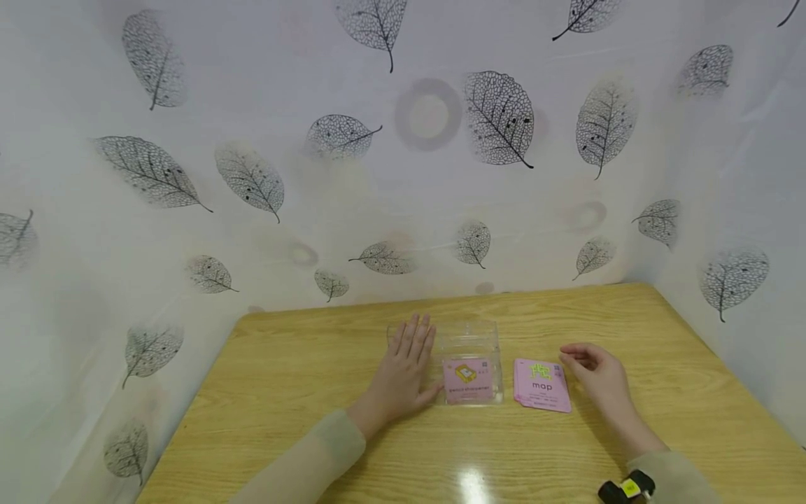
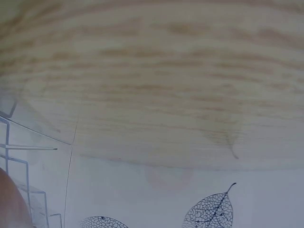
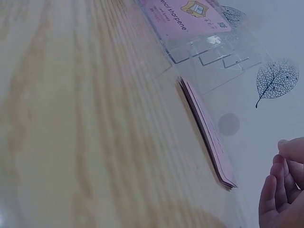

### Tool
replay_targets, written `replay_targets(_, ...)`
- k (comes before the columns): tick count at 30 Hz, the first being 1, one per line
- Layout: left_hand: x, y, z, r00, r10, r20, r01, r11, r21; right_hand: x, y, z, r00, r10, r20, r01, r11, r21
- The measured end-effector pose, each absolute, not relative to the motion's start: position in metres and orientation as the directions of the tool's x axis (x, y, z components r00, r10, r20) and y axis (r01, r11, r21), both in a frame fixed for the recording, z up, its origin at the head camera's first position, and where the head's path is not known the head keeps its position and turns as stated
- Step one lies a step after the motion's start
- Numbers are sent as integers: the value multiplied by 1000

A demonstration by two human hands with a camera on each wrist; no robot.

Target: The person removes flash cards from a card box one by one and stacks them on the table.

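A clear stepped plastic card holder [image 1: 469, 337] stands mid-table, with a pink "pencil sharpener" card [image 1: 468, 393] in its front slot. My left hand [image 1: 403, 374] lies along the holder's left side, fingers straight and thumb near its front corner. In the left wrist view, only a bit of a finger [image 2: 10, 204] shows beside the steps. To the holder's right is a stack of pink cards [image 1: 541, 400] with "map" on top. My right hand [image 1: 598, 374] hovers just right of that stack. Its fingers are loosely bent, with nothing between thumb and fingertips in the right wrist view.
The wooden table [image 1: 290, 378] has its far edge against a pale curtain [image 1: 352, 196] printed with dark leaves. More of this curtain hangs at both sides. A black wrist strap [image 1: 636, 483] sits at my right sleeve.
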State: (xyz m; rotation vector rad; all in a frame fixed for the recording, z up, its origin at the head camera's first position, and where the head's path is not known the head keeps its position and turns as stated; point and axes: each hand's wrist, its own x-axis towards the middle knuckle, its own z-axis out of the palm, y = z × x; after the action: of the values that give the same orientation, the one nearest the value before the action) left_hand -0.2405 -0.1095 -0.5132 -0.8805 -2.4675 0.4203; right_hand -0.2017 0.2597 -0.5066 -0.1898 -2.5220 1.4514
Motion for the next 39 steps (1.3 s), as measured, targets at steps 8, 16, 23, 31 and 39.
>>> replay_targets(8,-240,-109,-512,-696,645,315,508,753,-418,-201,256,-503,-964,225,141,-13,490,-872)
replay_targets(16,-241,-109,-513,-680,655,329,507,745,-434,-203,249,-501,-963,216,160,-41,469,-882)
replay_targets(23,-243,-110,-514,-667,663,340,505,738,-447,-206,243,-499,-964,223,144,-23,472,-881)
replay_targets(31,-242,-110,-514,-681,657,324,501,741,-447,-203,237,-498,-969,197,151,-48,446,-894)
replay_targets(39,-242,-110,-514,-679,656,329,504,743,-441,-203,231,-497,-970,182,158,-66,431,-900)
